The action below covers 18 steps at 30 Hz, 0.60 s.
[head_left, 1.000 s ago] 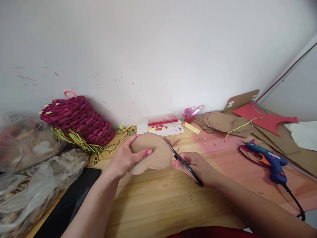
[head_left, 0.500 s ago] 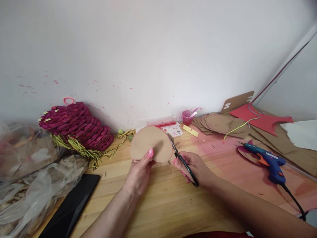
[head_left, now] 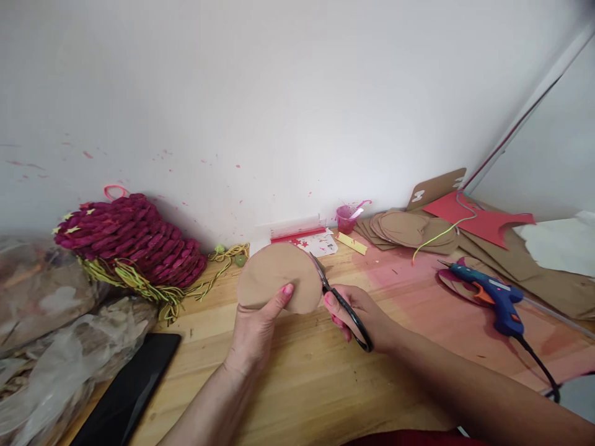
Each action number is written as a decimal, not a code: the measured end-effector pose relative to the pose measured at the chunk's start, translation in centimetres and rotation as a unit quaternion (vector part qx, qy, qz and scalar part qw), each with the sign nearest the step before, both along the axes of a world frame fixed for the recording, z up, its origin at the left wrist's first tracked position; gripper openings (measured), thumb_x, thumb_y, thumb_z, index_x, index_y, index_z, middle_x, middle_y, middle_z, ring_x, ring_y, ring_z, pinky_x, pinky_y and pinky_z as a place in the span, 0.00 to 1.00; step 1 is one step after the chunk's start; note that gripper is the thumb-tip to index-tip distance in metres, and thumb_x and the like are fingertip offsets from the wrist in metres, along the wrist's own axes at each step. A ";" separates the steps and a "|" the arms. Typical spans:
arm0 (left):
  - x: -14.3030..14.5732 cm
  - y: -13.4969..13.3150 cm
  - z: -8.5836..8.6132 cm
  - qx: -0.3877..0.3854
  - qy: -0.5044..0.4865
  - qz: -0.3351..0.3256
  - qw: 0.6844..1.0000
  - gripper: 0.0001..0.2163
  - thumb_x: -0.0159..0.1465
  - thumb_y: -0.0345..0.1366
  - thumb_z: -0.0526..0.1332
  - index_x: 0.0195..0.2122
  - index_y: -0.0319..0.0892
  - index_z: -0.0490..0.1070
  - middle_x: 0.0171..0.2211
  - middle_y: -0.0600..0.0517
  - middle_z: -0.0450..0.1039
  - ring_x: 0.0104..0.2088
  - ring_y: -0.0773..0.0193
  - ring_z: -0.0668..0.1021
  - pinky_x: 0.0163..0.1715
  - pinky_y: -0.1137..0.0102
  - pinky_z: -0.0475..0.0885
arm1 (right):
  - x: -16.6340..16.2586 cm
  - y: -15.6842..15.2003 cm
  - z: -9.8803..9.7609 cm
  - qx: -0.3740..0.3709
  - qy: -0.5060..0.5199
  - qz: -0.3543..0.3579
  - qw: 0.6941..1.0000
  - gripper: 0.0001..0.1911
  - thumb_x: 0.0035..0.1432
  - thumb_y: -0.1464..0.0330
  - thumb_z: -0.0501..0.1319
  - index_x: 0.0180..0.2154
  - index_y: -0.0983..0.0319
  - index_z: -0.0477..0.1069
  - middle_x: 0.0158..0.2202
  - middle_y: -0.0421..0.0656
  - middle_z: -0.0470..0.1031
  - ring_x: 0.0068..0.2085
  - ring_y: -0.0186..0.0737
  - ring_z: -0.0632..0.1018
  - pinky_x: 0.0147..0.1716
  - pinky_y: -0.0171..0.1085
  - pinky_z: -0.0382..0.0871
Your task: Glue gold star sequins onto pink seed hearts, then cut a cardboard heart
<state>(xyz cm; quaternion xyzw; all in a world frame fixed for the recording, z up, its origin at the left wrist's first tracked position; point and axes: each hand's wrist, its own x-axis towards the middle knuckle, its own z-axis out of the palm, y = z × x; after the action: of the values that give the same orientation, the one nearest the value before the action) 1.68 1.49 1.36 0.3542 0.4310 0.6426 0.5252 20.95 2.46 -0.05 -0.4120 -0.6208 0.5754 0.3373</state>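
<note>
My left hand (head_left: 258, 325) pinches a round brown cardboard disc (head_left: 274, 272) at its near edge, thumb on top and fingers beneath. The disc is held up in front of me above the wooden table. My right hand (head_left: 360, 313) grips black-handled scissors (head_left: 346, 310), fingers wrapped about the handles. The scissors' blades lie along the right edge of the disc, pointing away from me. Whether the blades are parted is hard to make out.
At left a magenta woven cone (head_left: 139, 241) stands behind plastic bags (head_left: 60, 365) and a black flat object (head_left: 130, 384). At right lie a blue glue gun (head_left: 502, 303) with its cord, cardboard pieces (head_left: 400, 227) and red paper (head_left: 478, 220). A pink-stained cup (head_left: 346, 218) stands by the wall.
The cardboard disc has turned and tilted slightly in my left hand. The scissors stay at its right edge. The whole view has shifted a little to the right.
</note>
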 end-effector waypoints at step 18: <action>-0.4 0.2 -0.3 -0.009 -0.020 -0.017 1.000 0.35 0.55 0.33 0.74 0.63 0.46 0.64 0.53 0.47 0.77 0.55 0.56 0.76 0.55 0.65 0.72 | -0.3 -0.5 0.8 0.017 -0.025 -0.011 1.000 0.29 0.60 0.41 0.53 0.23 0.57 0.52 0.17 0.34 0.57 0.18 0.30 0.59 0.18 0.34 0.51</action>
<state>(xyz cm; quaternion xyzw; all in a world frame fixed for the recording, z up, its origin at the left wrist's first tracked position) 1.24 1.73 1.03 0.3435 0.4207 0.6366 0.5475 20.65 1.96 0.79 -0.4270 -0.6340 0.5511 0.3347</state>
